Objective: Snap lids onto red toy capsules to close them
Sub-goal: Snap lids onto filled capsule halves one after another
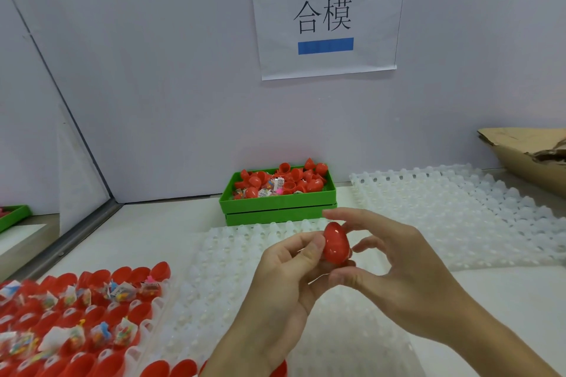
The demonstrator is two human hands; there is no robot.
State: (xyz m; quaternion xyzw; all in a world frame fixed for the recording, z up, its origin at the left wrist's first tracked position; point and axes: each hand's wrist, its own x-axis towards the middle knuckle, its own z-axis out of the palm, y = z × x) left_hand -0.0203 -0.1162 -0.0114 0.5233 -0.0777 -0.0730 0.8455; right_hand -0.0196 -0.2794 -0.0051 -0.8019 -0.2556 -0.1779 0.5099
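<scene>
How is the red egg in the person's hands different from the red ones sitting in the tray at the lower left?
The held egg is closed into a whole shell; the tray capsules are open halves. The held egg's inside is hidden, while many tray capsules show small wrapped toys. The held egg is up in the air, gripped by the left hand and right hand; the tray capsules stand in rows. Both are red plastic.

A bin [277, 205] of capsule halves [283, 180] sits mid-frame against the wall [153, 70]. Open capsules [76, 315] fill a tray [144, 327] at lower left; another tray [477, 217] lies right, a box [526, 159] behind it.
</scene>
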